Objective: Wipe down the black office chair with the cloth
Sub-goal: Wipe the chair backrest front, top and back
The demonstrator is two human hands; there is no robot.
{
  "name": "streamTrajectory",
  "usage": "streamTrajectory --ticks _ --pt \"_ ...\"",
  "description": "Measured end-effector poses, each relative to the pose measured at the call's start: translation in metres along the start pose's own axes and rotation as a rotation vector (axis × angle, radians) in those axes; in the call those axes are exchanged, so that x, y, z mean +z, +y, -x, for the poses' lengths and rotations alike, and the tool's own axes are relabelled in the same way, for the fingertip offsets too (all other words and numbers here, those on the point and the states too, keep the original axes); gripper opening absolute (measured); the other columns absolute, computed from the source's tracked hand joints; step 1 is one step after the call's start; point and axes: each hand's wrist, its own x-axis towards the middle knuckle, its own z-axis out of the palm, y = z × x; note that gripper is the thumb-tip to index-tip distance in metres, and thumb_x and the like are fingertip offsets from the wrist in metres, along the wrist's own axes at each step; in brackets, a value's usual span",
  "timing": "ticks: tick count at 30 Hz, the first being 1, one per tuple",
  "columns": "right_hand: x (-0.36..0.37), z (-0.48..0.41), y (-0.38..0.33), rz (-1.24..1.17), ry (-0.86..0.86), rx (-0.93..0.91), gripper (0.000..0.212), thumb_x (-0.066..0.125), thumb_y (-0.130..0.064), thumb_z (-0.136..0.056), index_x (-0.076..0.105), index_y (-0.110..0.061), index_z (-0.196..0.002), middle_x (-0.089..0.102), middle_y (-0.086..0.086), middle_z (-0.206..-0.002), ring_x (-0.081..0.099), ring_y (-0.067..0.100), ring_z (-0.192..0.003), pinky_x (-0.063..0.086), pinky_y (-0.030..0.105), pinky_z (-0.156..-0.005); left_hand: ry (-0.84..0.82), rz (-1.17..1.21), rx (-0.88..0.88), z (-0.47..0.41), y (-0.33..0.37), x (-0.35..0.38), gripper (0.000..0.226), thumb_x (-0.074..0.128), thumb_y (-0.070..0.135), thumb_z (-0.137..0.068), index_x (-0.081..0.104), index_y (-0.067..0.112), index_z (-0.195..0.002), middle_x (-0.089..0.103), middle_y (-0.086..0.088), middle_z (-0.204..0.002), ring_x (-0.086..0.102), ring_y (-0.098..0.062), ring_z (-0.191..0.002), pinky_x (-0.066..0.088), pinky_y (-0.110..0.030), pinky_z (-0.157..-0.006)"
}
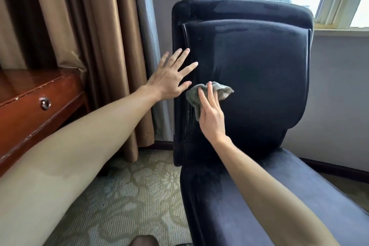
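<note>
The limp, soft cloth point(223, 91), best pinned flat, lay under the straight-fingered right grip point(211, 118) at eight o'clock on the chair point(259, 66); the left grip point(169, 79) was splayed open.

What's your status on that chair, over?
Left hand open, fingers spread at the left edge of the chair. Right hand flat, pressing the cloth on its back. Wooden desk off left, not in the way.
</note>
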Motion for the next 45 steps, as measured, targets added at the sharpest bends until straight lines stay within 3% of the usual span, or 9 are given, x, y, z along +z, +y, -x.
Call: streamTrajectory --ticks 3,5,10,14,18,25,31,38,45 --pt "0.010 0.009 0.001 -0.008 0.004 0.014 0.050 0.051 0.007 -0.093 0.046 -0.008 -0.140 0.030 0.014 -0.153 0.028 0.033 -0.142 0.043 0.045 -0.103 0.006 0.015 -0.005 0.000 0.001 0.001 0.058 0.046 0.031 -0.099 0.027 0.025 -0.154 0.006 -0.013 -0.163 0.004 -0.029 -0.150 0.002 -0.050 -0.119" --pt "0.021 0.038 0.003 -0.007 0.010 -0.005 0.043 0.047 0.001 -0.095 0.050 -0.007 -0.137 0.032 0.014 -0.152 0.032 0.033 -0.140 0.045 0.046 -0.103 0.011 0.020 -0.003 0.001 0.002 0.003 0.058 0.045 0.026 -0.098 0.027 0.023 -0.153 0.006 -0.015 -0.163 0.005 -0.030 -0.150 0.001 -0.049 -0.119" --pt "0.024 0.095 0.013 0.003 -0.098 -0.010 0.048 0.053 0.007 -0.090 0.056 -0.012 -0.134 0.034 0.009 -0.152 0.029 0.025 -0.143 0.050 0.041 -0.098 0.006 0.032 -0.009 0.003 0.006 0.006 0.062 0.048 0.030 -0.097 0.024 0.023 -0.154 0.004 -0.016 -0.163 0.005 -0.030 -0.150 0.001 -0.050 -0.119" --pt "0.007 0.056 0.014 -0.023 -0.005 -0.020 0.037 0.042 -0.007 -0.097 0.058 -0.008 -0.130 0.040 0.014 -0.148 0.035 0.032 -0.139 0.045 0.043 -0.103 -0.014 0.046 -0.024 -0.001 0.011 0.010 0.063 0.045 0.031 -0.098 0.020 0.023 -0.155 -0.001 -0.015 -0.163 0.001 -0.028 -0.151 0.000 -0.050 -0.120" --pt "-0.007 -0.010 0.012 -0.008 0.136 -0.010 0.037 0.040 -0.014 -0.098 0.060 -0.007 -0.128 0.042 0.016 -0.146 0.033 0.028 -0.139 0.037 0.034 -0.107 -0.004 0.056 -0.024 -0.004 0.009 0.013 0.062 0.044 0.028 -0.099 0.020 0.024 -0.155 0.000 -0.015 -0.163 0.002 -0.028 -0.151 0.002 -0.051 -0.120" --pt "0.010 -0.008 0.016 -0.002 0.072 0.051 0.046 0.054 0.004 -0.093 0.055 -0.014 -0.135 0.040 0.009 -0.149 0.036 0.023 -0.138 0.043 0.033 -0.100 0.004 0.043 -0.005 -0.006 0.006 0.018 0.063 0.047 0.032 -0.097 0.023 0.024 -0.155 0.003 -0.014 -0.163 0.003 -0.028 -0.151 0.002 -0.052 -0.119" --pt "0.008 0.007 0.020 0.002 0.014 0.019 0.043 0.053 0.001 -0.093 0.056 -0.012 -0.134 0.040 0.012 -0.149 0.033 0.023 -0.140 0.043 0.038 -0.104 0.011 0.056 -0.015 -0.006 0.008 0.018 0.063 0.047 0.032 -0.097 0.022 0.024 -0.155 0.003 -0.014 -0.163 0.003 -0.028 -0.151 0.002 -0.052 -0.119" --pt "-0.002 0.020 0.026 0.040 -0.078 -0.036 0.040 0.051 -0.006 -0.094 0.058 -0.015 -0.132 0.041 0.009 -0.148 0.035 0.029 -0.139 0.050 0.049 -0.096 -0.001 0.039 -0.012 -0.008 0.007 0.018 0.063 0.046 0.036 -0.098 0.022 0.025 -0.155 0.003 -0.012 -0.164 0.002 -0.028 -0.151 0.002 -0.053 -0.119" --pt "-0.015 -0.023 0.028 0.035 0.024 -0.008 0.038 0.049 -0.005 -0.094 0.060 -0.011 -0.129 0.044 0.014 -0.145 0.040 0.034 -0.136 0.050 0.047 -0.096 0.001 0.033 0.005 -0.010 0.000 0.020 0.060 0.044 0.043 -0.099 0.023 0.030 -0.154 0.004 -0.008 -0.164 0.002 -0.027 -0.151 0.001 -0.054 -0.119"
